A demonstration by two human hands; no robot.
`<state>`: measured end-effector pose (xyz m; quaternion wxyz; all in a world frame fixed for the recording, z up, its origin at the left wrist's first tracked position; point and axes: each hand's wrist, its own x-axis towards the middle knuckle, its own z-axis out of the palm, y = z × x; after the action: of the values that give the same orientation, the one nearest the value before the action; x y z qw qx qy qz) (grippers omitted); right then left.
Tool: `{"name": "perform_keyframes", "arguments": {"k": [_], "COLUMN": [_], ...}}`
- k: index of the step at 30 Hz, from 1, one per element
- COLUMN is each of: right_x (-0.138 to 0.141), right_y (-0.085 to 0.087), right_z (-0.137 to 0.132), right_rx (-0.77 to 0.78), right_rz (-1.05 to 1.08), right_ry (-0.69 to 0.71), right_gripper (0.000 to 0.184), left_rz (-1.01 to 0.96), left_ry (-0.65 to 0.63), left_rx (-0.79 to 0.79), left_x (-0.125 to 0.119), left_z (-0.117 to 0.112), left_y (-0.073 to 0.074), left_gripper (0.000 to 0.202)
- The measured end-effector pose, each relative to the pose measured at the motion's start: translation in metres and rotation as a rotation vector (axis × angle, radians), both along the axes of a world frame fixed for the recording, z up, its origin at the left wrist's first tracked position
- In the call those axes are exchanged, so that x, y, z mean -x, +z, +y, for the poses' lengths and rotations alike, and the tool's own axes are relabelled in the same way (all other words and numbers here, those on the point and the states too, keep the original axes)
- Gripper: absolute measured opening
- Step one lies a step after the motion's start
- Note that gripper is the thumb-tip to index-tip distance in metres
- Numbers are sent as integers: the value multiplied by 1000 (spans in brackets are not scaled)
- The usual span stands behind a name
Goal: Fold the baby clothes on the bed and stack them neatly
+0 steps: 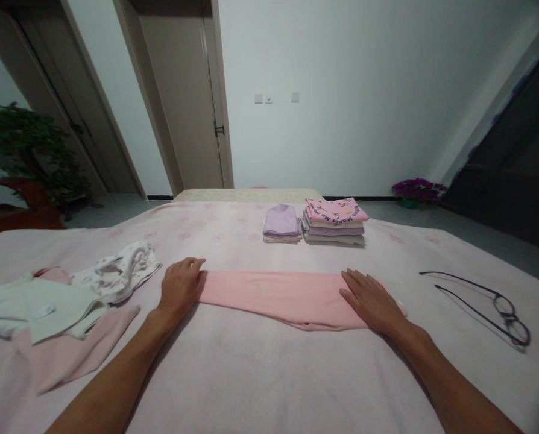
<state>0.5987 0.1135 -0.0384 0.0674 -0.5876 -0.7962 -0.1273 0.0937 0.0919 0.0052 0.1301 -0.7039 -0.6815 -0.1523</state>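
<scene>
Head view: left hand and right hand open, flat on ends of pink garment, gripping nothing; folded stack far; loose clothes near left, unfolded.

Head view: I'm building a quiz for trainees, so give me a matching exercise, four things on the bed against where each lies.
1 pink cloth
2 glasses
3 folded stack
4 white crumpled garment

a far side of the bed
b left of the left hand
c spread between both hands
d right of the right hand

Pairs: 1-c, 2-d, 3-a, 4-b
</scene>
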Motion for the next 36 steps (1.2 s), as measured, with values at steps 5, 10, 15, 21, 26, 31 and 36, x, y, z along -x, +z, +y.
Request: {"name": "perform_keyframes", "arguments": {"k": [5,10,15,21,26,31,36], "right_x": [3,18,14,4,41,104,122], "right_y": [4,9,8,6,19,35,35], "right_z": [-2,-10,-10,-4,-12,-26,-33], "right_rx": [13,84,133,116,92,197,300], "right_rz": [22,54,62,12,29,55,140], "right_ry": [2,152,115,-6,81,394,404], "right_gripper": [61,61,66,69,61,52,60], "left_rz": [-92,-5,33,41,99,49,13], "left_ry": [-405,-322,-222,-72,-266,-649,-524], "left_rx": [105,284,308,305,78,103,262], "left_x": [-26,-25,-1,23,3,-41,-47], "left_z": [7,8,7,4,8,11,4], "left_y": [-22,-33,-32,-32,-29,-33,-35], "left_gripper": [50,62,66,65,48,48,58]}}
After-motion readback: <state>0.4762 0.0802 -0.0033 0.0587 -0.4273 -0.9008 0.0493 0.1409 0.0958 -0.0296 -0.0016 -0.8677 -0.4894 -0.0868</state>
